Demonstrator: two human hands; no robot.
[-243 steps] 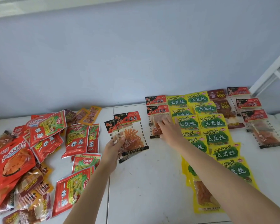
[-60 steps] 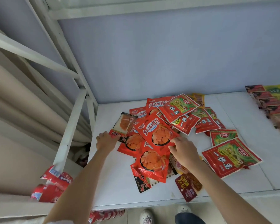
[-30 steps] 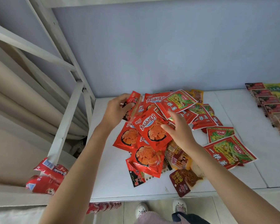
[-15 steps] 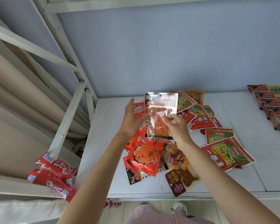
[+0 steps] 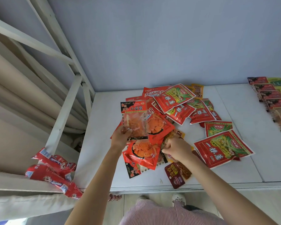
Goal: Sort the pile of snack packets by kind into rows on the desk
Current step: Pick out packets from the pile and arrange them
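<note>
Head view: your left hand (image 5: 122, 135) pinches a clear-windowed packet (image 5: 134, 120) raised over the pile (image 5: 177, 122) | right hand (image 5: 177, 149), fingers curled, digs into the pile; what it grips, cannot tell | step: picking one kind; next likely carry to the rows (image 5: 272, 101) at desk (image 5: 101, 143) right | glossy, flat, crinkly foil.

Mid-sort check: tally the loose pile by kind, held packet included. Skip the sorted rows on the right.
Red-and-green packets: 6
Red packets with orange chips: 4
Clear black-topped packets: 2, one in the left hand
Yellow packets: 2
Maroon packet: 1
Total: 15 showing; others may be buried.
</note>
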